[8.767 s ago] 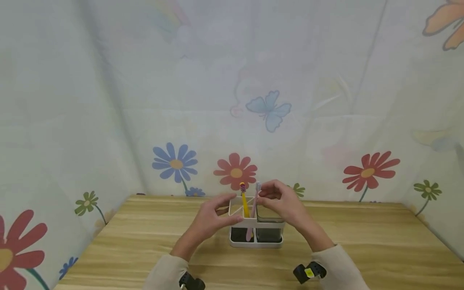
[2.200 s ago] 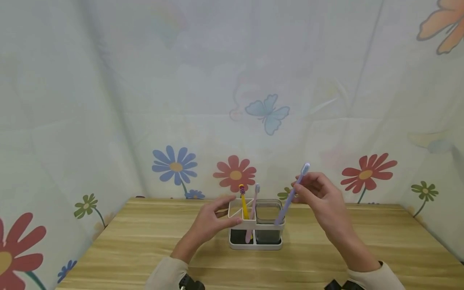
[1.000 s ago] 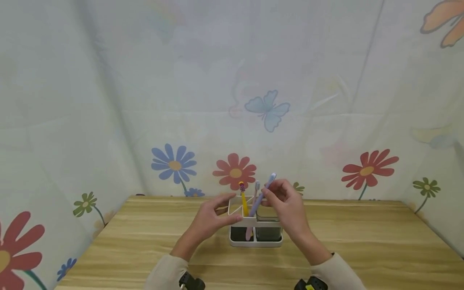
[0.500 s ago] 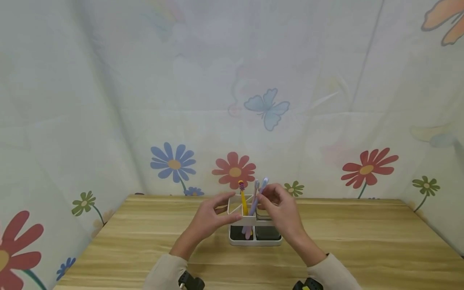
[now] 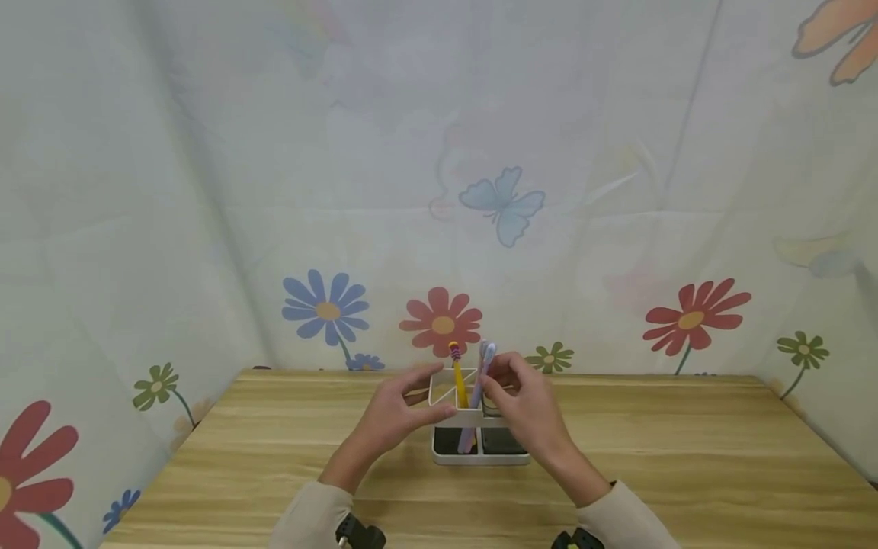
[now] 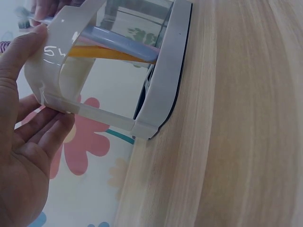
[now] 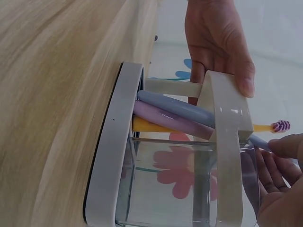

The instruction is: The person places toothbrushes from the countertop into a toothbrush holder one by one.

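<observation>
A white two-tier toothbrush holder (image 5: 469,418) stands on the table. My left hand (image 5: 394,409) grips its upper frame from the left, thumb in front and fingers behind. With thumb and fingers, my right hand (image 5: 533,408) pinches a lavender toothbrush (image 7: 182,109) near its head. That handle passes through the upper frame, its end at the base tray, beside a pink toothbrush (image 7: 165,119) and a yellow toothbrush (image 5: 459,383). All three share one compartment. A clear cup (image 7: 161,189) sits in the right section, partly hidden by my right hand in the head view.
The wood-grain table (image 5: 274,450) extends to both sides of the holder. Behind it hangs a pale curtain (image 5: 384,191) printed with flowers and butterflies. Dark wrist cameras (image 5: 360,532) are strapped over beige sleeves.
From the right of the holder, my right hand has brought the lavender toothbrush left and lowered it among the other two, turning it more upright. My left hand has kept its grip.
</observation>
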{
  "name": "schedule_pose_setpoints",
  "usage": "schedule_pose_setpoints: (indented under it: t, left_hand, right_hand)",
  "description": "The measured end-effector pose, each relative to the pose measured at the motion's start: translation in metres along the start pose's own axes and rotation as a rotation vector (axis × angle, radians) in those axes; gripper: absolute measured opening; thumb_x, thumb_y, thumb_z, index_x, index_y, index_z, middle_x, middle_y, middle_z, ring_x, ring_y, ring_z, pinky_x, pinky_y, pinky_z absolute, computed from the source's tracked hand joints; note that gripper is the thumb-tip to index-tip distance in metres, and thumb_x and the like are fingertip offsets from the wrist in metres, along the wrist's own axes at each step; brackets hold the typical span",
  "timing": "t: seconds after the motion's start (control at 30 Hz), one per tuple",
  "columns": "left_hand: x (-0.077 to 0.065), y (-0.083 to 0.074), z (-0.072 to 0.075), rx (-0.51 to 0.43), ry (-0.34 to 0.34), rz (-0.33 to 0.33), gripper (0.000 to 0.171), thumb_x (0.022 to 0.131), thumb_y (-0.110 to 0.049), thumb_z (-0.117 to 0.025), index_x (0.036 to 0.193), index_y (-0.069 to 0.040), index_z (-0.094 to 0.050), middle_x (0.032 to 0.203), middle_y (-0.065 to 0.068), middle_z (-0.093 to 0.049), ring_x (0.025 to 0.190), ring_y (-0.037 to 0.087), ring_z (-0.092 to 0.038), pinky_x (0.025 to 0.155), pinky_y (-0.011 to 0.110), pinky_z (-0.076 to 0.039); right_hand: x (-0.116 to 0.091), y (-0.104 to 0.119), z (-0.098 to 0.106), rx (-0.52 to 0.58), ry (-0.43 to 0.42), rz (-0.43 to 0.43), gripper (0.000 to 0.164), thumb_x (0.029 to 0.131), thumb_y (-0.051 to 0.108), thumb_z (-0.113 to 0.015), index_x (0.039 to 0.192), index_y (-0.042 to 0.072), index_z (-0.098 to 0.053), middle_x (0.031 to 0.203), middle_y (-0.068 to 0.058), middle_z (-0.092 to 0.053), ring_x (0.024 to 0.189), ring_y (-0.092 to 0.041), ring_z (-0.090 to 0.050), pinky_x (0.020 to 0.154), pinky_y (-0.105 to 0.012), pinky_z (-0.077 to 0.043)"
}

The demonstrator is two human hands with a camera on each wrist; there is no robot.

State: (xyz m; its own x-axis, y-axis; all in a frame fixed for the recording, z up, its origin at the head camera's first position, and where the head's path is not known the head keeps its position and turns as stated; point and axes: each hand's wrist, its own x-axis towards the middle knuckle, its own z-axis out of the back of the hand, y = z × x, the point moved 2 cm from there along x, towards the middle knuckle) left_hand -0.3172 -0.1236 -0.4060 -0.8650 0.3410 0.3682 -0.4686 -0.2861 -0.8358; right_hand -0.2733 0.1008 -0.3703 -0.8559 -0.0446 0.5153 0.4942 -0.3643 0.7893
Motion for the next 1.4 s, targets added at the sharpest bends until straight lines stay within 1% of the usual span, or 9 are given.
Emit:
schedule_pose_setpoints:
  t: [0.2, 0.43, 0.6, 0.83, 0.9, 1.03, 1.2, 1.4]
  left_hand:
    - [-0.0002, -0.0009, 0.0002, 0.004, -0.001, 0.004, 0.071, 0.087, -0.034, -0.091, 0.149, -0.015, -0.063, 0.153, 0.009, -0.058, 0.139, 0.039, -0.056, 0.109, 0.049, -0.052]
    - [0.0002, -0.0031, 0.0007, 0.013, -0.006, 0.012, 0.071, 0.086, -0.034, -0.092, 0.149, -0.017, -0.063, 0.153, 0.008, -0.058, 0.139, 0.035, -0.057, 0.108, 0.048, -0.052]
    - [-0.0004, -0.0032, 0.0005, 0.012, -0.006, 0.018, 0.072, 0.086, -0.034, -0.092, 0.149, -0.016, -0.063, 0.153, 0.008, -0.057, 0.139, 0.036, -0.056, 0.109, 0.049, -0.052]
    - [0.0003, -0.0026, 0.0004, 0.014, -0.004, 0.020, 0.072, 0.086, -0.034, -0.092, 0.149, -0.017, -0.063, 0.153, 0.007, -0.057, 0.139, 0.034, -0.057, 0.109, 0.046, -0.052]
    - [-0.0002, -0.0024, 0.0004, 0.010, -0.002, 0.013, 0.072, 0.087, -0.034, -0.091, 0.149, -0.015, -0.062, 0.153, 0.009, -0.057, 0.139, 0.036, -0.057, 0.108, 0.048, -0.052]
    - [-0.0004, -0.0019, 0.0005, 0.001, -0.002, 0.015, 0.072, 0.086, -0.033, -0.092, 0.149, -0.015, -0.062, 0.153, 0.010, -0.057, 0.138, 0.037, -0.057, 0.108, 0.049, -0.052]
    - [0.0005, -0.0018, 0.0002, -0.005, -0.006, 0.021, 0.072, 0.086, -0.034, -0.092, 0.149, -0.017, -0.063, 0.154, 0.008, -0.057, 0.138, 0.033, -0.058, 0.109, 0.046, -0.052]
    - [-0.0003, -0.0018, 0.0000, -0.011, -0.005, 0.024, 0.071, 0.086, -0.033, -0.092, 0.149, -0.017, -0.063, 0.153, 0.007, -0.057, 0.139, 0.034, -0.057, 0.109, 0.046, -0.052]
  right_hand:
    - [-0.0005, -0.0022, -0.0019, -0.031, -0.003, 0.037, 0.017, 0.097, 0.002, -0.077, 0.111, 0.004, -0.068, 0.096, -0.003, -0.070, 0.084, -0.015, -0.068, 0.080, -0.026, -0.063]
    - [0.0000, -0.0019, -0.0026, -0.064, -0.019, 0.065, 0.017, 0.097, 0.002, -0.077, 0.111, 0.005, -0.068, 0.097, -0.003, -0.070, 0.082, -0.015, -0.065, 0.076, -0.026, -0.062]
    - [-0.0006, -0.0015, -0.0032, -0.083, -0.023, 0.069, 0.018, 0.097, 0.001, -0.077, 0.111, 0.004, -0.067, 0.098, -0.004, -0.070, 0.083, -0.014, -0.066, 0.077, -0.027, -0.062]
    - [-0.0002, -0.0013, -0.0033, -0.084, -0.022, 0.071, 0.018, 0.097, 0.001, -0.077, 0.112, 0.005, -0.067, 0.098, -0.004, -0.071, 0.084, -0.015, -0.066, 0.078, -0.027, -0.063]
    - [-0.0004, -0.0013, -0.0035, -0.081, -0.020, 0.069, 0.018, 0.097, 0.001, -0.077, 0.112, 0.004, -0.067, 0.098, -0.004, -0.071, 0.084, -0.015, -0.067, 0.078, -0.027, -0.063]
    - [-0.0001, -0.0008, -0.0041, -0.084, -0.020, 0.073, 0.017, 0.097, 0.002, -0.076, 0.112, 0.004, -0.067, 0.098, -0.004, -0.072, 0.085, -0.015, -0.068, 0.078, -0.029, -0.063]
    - [0.0011, 0.0004, -0.0043, -0.110, -0.023, 0.083, 0.017, 0.097, 0.002, -0.077, 0.110, 0.005, -0.068, 0.096, -0.003, -0.071, 0.083, -0.015, -0.066, 0.075, -0.029, -0.063]
    - [0.0019, 0.0004, -0.0044, -0.113, 0.002, 0.066, 0.018, 0.097, 0.002, -0.078, 0.112, 0.004, -0.068, 0.097, -0.004, -0.071, 0.086, -0.015, -0.068, 0.080, -0.029, -0.064]
